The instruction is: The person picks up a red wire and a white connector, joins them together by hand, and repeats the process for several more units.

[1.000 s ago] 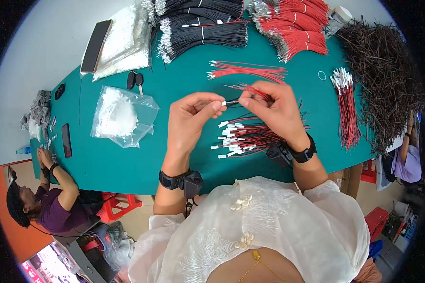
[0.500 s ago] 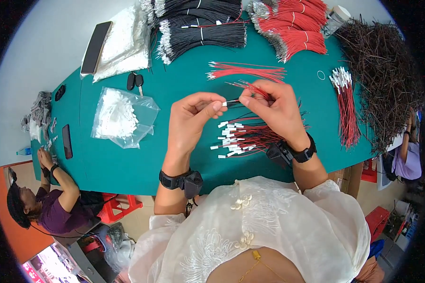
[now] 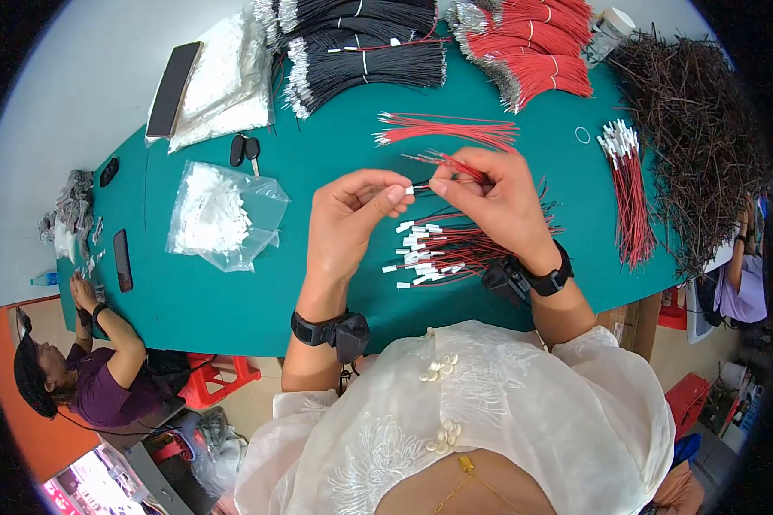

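Observation:
Between thumb and forefinger, my left hand pinches a small white connector housing. My right hand is closed on several red wires whose metal-tipped ends stick out to the left. Its thumb and forefinger also pinch a thin wire that runs to the connector; a dark wire shows there too. How far the wire ends sit inside the housing is too small to tell. Under my right hand lies a pile of red and black wires with white connectors. Loose red wires lie just beyond my hands.
Bundles of black wires and red wires line the far side. A bag of white connectors and keys are at left. Finished-looking wires and a dark wire heap are at right. A co-worker sits at left.
My right thumb and forefinger have moved slightly left, closer to the connector in my left hand. The red wires in my right hand have shifted a little left with them.

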Demonstrator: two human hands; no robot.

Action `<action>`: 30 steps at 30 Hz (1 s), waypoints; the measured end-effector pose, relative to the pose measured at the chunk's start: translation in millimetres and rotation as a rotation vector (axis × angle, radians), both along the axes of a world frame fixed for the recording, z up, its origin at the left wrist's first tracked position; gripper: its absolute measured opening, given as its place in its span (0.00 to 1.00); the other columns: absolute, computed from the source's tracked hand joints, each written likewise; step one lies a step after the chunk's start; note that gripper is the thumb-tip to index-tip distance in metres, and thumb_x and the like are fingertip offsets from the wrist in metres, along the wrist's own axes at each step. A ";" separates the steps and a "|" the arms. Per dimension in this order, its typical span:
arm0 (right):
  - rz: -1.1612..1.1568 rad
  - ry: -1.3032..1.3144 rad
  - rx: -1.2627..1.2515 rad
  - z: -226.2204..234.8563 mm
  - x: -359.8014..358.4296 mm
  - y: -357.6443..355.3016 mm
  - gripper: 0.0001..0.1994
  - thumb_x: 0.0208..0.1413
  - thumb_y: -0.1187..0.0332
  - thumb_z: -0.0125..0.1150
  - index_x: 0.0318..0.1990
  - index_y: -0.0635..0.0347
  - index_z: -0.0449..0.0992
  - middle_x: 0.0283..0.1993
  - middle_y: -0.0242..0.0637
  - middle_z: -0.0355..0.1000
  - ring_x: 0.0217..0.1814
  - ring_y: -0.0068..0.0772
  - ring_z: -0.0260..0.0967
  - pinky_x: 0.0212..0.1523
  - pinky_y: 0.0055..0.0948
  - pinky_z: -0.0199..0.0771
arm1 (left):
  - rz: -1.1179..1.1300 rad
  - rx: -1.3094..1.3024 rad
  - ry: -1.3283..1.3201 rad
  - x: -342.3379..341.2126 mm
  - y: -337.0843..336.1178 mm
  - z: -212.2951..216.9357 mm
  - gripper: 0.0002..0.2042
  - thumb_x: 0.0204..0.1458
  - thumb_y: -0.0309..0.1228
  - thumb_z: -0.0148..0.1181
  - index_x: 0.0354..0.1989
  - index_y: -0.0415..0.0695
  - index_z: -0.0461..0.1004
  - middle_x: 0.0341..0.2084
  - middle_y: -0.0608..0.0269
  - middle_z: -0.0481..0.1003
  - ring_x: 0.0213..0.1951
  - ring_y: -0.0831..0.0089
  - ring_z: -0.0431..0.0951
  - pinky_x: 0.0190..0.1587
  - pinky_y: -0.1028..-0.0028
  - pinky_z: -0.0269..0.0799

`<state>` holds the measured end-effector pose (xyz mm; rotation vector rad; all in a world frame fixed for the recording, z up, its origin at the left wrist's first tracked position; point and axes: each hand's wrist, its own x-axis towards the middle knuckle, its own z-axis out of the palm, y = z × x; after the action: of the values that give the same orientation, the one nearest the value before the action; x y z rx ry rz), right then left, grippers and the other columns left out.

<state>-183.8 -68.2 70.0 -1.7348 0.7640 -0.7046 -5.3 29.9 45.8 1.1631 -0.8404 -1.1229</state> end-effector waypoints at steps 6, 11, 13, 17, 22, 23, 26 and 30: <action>-0.002 0.027 -0.047 1.2 1.8 1.8 0.05 0.52 0.73 0.67 0.31 0.66 0.77 0.18 0.18 0.51 0.21 0.11 0.44 0.21 0.20 0.42 | 0.038 -0.014 -0.039 -3.2 1.0 0.9 0.06 0.55 0.25 0.63 0.38 0.35 0.79 0.29 0.60 0.81 0.33 0.77 0.80 0.36 0.79 0.73; -0.006 0.027 -0.068 -2.6 1.9 2.0 0.05 0.52 0.74 0.67 0.30 0.66 0.77 0.18 0.19 0.52 0.21 0.10 0.44 0.21 0.20 0.43 | 0.071 -0.011 -0.123 -5.7 3.1 0.9 0.06 0.54 0.23 0.63 0.38 0.34 0.79 0.30 0.59 0.81 0.32 0.77 0.80 0.36 0.79 0.74; 0.001 0.002 -0.047 -4.0 1.7 3.3 0.05 0.52 0.74 0.67 0.30 0.66 0.77 0.17 0.19 0.52 0.21 0.10 0.44 0.21 0.20 0.42 | 0.078 0.004 -0.172 -6.7 3.9 1.3 0.06 0.54 0.21 0.63 0.39 0.33 0.78 0.31 0.58 0.80 0.34 0.75 0.81 0.36 0.78 0.75; -0.005 0.027 -0.058 -4.0 5.1 2.9 0.05 0.52 0.74 0.67 0.31 0.65 0.77 0.17 0.19 0.52 0.21 0.10 0.44 0.21 0.20 0.43 | 0.092 -0.003 -0.169 -9.0 3.2 1.3 0.06 0.54 0.21 0.63 0.38 0.32 0.78 0.32 0.57 0.80 0.34 0.74 0.81 0.37 0.79 0.76; -0.010 0.024 -0.066 -0.9 6.0 6.6 0.04 0.52 0.74 0.66 0.31 0.65 0.78 0.18 0.20 0.54 0.21 0.10 0.44 0.21 0.20 0.43 | 0.113 -0.005 -0.157 -16.1 1.0 1.4 0.06 0.54 0.22 0.62 0.38 0.33 0.79 0.29 0.59 0.81 0.32 0.79 0.80 0.37 0.81 0.75; -0.011 0.030 -0.069 -0.7 5.8 6.4 0.04 0.52 0.74 0.67 0.31 0.65 0.78 0.18 0.20 0.54 0.21 0.11 0.44 0.21 0.21 0.43 | 0.115 -0.009 -0.149 -16.9 0.6 2.0 0.06 0.54 0.22 0.62 0.38 0.33 0.79 0.29 0.59 0.81 0.33 0.79 0.80 0.37 0.81 0.75; -0.013 0.041 -0.074 -1.4 5.0 4.9 0.05 0.52 0.73 0.67 0.31 0.65 0.78 0.18 0.20 0.54 0.21 0.11 0.44 0.21 0.21 0.44 | 0.117 -0.017 -0.132 -17.8 -0.1 2.5 0.05 0.54 0.22 0.62 0.38 0.33 0.79 0.30 0.60 0.81 0.33 0.78 0.80 0.37 0.80 0.75; 0.037 0.052 -0.122 -4.0 -0.3 -2.0 0.06 0.55 0.71 0.64 0.33 0.66 0.78 0.17 0.25 0.58 0.20 0.13 0.48 0.20 0.22 0.47 | 0.083 -0.025 -0.063 -13.0 -2.9 -3.4 0.05 0.55 0.23 0.62 0.36 0.34 0.79 0.30 0.60 0.80 0.33 0.77 0.80 0.37 0.79 0.75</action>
<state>-184.1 -70.2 65.9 -1.8799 0.7355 -0.6952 -18.3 26.9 42.3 1.2072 -0.8451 -1.0100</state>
